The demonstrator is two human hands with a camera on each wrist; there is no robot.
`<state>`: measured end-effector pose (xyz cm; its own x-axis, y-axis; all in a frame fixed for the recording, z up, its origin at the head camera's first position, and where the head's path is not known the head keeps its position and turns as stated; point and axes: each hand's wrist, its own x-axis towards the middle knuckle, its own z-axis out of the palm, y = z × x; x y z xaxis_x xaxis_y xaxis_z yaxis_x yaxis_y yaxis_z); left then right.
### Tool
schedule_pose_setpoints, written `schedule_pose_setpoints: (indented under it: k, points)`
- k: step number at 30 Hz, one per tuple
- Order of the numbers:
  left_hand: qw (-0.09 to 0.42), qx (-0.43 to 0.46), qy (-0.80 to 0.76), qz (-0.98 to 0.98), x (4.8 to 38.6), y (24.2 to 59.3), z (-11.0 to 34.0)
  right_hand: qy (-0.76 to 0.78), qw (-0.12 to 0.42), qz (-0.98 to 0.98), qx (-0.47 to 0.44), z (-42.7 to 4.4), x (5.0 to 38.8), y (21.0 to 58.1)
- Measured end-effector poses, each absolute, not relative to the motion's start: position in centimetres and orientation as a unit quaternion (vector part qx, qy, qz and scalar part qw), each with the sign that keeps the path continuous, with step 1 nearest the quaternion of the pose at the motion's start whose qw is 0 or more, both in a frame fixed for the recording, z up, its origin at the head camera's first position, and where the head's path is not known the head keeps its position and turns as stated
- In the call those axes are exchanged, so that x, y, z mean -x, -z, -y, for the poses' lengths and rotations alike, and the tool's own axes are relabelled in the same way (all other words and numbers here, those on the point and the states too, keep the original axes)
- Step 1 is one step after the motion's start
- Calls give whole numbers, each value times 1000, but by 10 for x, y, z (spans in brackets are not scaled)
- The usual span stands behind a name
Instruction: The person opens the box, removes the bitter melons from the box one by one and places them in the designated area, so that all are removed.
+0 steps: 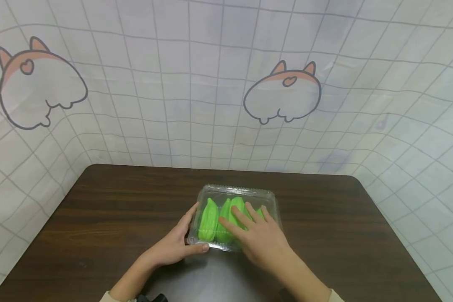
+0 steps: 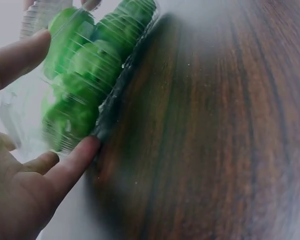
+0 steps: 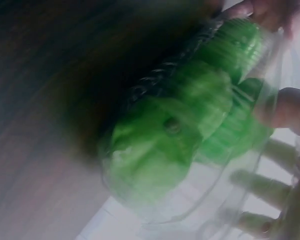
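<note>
A clear plastic clamshell box lies on the table, with several bright green, ridged, elongated vegetables inside; their exact kind is not clear. My left hand grips the box's left side, its thumb along the front left corner and its fingers along the side edge. Over the top right part of the box, my right hand rests on the clear lid with its fingers spread and straight. It covers some of the green vegetables. Both wrist views are blurred and show the green vegetables through the plastic.
The dark brown wood-grain table has rounded far corners. Behind it and at both sides hangs a white grid-patterned curtain with cartoon animal drawings. A small black object shows by the left wrist at the bottom edge.
</note>
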<state>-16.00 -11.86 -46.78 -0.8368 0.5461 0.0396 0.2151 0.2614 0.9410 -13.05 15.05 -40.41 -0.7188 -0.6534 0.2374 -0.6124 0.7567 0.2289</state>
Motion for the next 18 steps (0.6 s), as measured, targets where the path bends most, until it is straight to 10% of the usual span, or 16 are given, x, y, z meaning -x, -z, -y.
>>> schedule_pose_setpoints:
  k: [18]
  points:
    - [187,-270,-646,-690,164,475,119,18,176,896,-407,-160,141,398]
